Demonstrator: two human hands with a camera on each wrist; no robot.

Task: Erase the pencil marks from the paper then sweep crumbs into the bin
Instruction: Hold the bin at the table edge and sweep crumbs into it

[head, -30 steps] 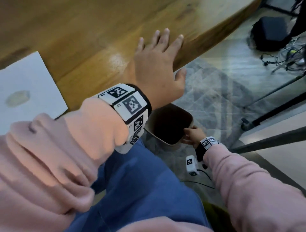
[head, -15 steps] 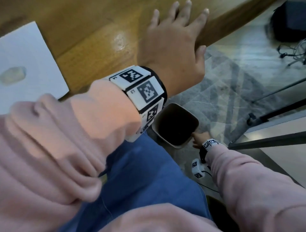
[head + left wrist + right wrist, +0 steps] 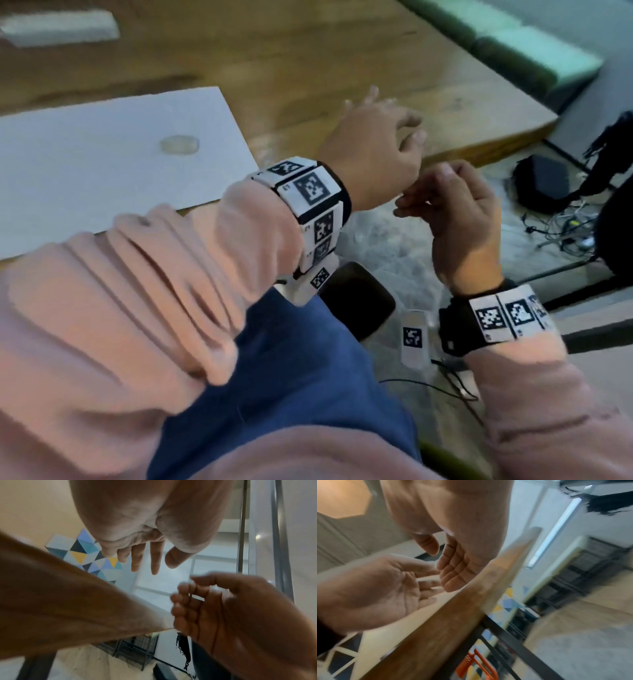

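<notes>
Paper [image 3: 113, 154] flat on wooden table [image 3: 308, 58]; bin [image 3: 356, 301] on grey floor; both hands' fingers [image 3: 155, 559] loose, holding nothing.

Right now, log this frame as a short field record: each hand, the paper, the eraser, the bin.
left hand: open, fingers loose, over the wooden table edge, holds nothing
right hand: open, fingers loosely curled, empty, just off the edge below the left hand
white paper sheet: flat on table
pale oval eraser: lying on the sheet, untouched
dark bin: on the floor beside the blue-trousered knee, partly hidden
</notes>
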